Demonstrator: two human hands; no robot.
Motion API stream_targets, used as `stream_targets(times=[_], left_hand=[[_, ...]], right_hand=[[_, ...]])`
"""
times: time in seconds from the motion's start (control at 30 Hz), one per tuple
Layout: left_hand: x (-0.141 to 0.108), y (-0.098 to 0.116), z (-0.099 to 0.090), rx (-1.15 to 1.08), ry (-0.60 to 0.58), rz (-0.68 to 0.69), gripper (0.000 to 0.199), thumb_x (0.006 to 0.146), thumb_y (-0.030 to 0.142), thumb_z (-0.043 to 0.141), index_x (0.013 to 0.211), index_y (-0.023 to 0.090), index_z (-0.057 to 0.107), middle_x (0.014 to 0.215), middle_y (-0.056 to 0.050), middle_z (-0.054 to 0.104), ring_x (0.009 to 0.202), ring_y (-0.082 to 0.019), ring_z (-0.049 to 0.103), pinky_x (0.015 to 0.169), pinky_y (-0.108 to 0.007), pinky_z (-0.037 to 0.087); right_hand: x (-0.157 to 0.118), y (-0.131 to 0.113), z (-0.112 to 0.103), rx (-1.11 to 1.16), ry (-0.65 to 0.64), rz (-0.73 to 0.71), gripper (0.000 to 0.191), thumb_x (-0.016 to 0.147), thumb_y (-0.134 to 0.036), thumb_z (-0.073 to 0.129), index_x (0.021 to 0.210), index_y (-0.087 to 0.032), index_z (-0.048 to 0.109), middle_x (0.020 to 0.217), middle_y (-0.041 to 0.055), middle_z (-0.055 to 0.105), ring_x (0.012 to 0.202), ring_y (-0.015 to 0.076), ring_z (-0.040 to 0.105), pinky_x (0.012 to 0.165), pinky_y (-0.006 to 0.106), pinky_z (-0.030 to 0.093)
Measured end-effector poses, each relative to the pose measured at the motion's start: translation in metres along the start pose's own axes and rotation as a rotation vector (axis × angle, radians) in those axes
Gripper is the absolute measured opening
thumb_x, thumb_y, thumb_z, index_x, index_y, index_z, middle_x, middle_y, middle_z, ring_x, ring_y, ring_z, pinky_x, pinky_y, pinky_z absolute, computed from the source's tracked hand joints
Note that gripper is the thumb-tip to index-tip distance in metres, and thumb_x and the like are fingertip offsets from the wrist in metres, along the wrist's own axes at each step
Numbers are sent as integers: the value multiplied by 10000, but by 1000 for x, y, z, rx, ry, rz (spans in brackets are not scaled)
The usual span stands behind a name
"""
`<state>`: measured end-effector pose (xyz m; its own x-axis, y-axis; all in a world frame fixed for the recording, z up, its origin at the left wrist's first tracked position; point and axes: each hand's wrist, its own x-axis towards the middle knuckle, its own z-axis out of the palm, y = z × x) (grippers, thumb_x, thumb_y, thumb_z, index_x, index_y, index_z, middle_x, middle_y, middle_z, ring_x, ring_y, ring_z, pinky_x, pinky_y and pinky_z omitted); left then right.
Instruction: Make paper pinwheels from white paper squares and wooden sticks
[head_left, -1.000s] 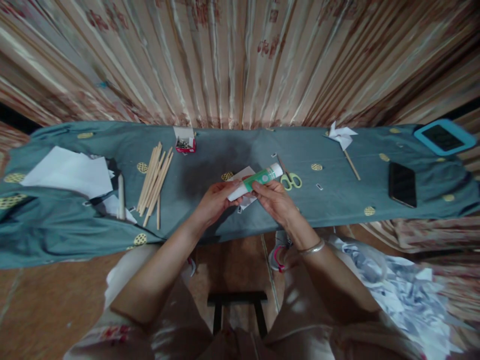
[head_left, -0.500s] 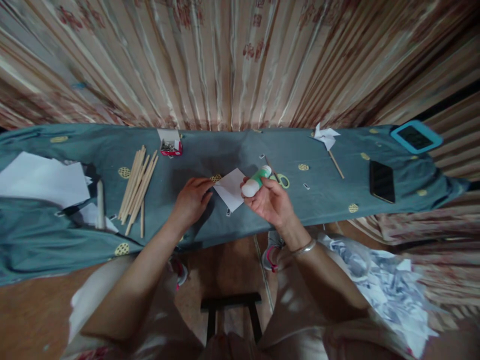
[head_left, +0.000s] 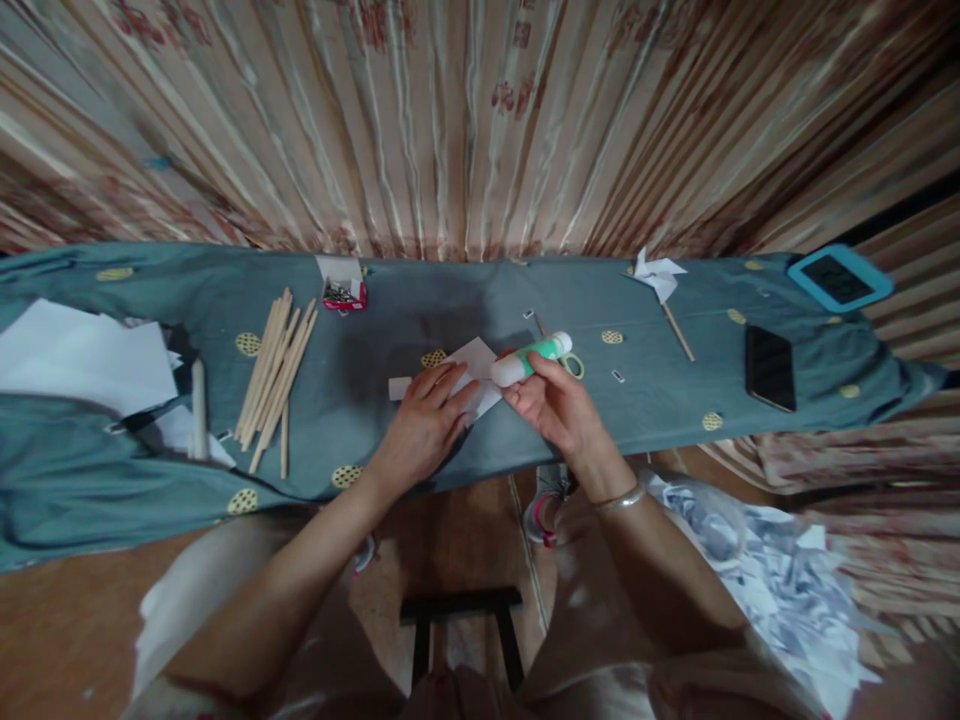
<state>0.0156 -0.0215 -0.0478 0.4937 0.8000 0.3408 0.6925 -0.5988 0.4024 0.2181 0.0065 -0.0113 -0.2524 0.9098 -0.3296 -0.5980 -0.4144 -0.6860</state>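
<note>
My right hand is closed round a green-and-white glue stick, its thumb on top and its white end pointing left over the paper. Under that end lies a square of white paper, turned so one corner points to the back. My left hand rests on the paper's left part with its fingers stretched out, covering some of it. Just left of those fingers is a small white piece; I cannot tell what it is. Behind the glue stick, scissors with pale green handles are partly hidden.
Wooden sticks lie on the left, near a red box of metal pins and white sheets. To the right are a paper pinwheel, a phone and a blue-framed device. A bag of paper pieces stands below.
My left hand has moved right onto the paper, uncovering the small white piece. The glue stick in my right hand has shifted slightly right and lies flatter.
</note>
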Motion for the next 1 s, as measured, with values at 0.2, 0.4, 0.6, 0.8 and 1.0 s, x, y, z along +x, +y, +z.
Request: stream_targets(times=[0.2, 0.4, 0.6, 0.8, 1.0], left_hand=[[-8, 4, 12, 36, -124, -17, 483, 963, 385, 557, 1389, 157, 560, 1526, -233, 448, 1458, -392, 367, 1156, -602, 354], [-11, 5, 15, 79, -134, -38, 467, 962, 381, 563, 1381, 174, 569, 1538, -223, 429, 1446, -399, 382, 1153, -606, 356], [-10, 6, 13, 107, -153, -35, 458, 970, 374, 552, 1378, 167, 579, 1534, -228, 434, 1450, -403, 382, 1152, -604, 367], [-10, 6, 12, 78, -153, -46, 462, 963, 370, 570, 1369, 152, 592, 1540, -238, 425, 1457, -404, 373, 1166, -604, 355], [-11, 6, 14, 63, -137, -49, 466, 960, 368, 577, 1374, 155, 587, 1539, -232, 427, 1456, -402, 375, 1162, -609, 363]], right_hand=[[5, 0, -4, -312, 131, -175, 351, 566, -450, 924, 730, -208, 730, 762, 0, 738, 703, 135, 666, 743, 271, 585], [13, 5, -6, -662, 137, -236, 454, 596, -617, 849, 664, -212, 656, 618, -24, 625, 615, 130, 567, 632, 278, 514], [22, 14, -9, -857, 169, -257, 432, 647, -596, 781, 696, -204, 606, 640, -11, 617, 609, 144, 542, 588, 281, 452], [29, 17, -14, -1075, 219, -294, 418, 694, -597, 711, 679, -198, 586, 619, -8, 585, 581, 137, 500, 556, 276, 387], [29, 19, -14, -1211, 258, -302, 406, 726, -584, 685, 681, -194, 583, 623, 7, 595, 586, 152, 521, 548, 280, 349]])
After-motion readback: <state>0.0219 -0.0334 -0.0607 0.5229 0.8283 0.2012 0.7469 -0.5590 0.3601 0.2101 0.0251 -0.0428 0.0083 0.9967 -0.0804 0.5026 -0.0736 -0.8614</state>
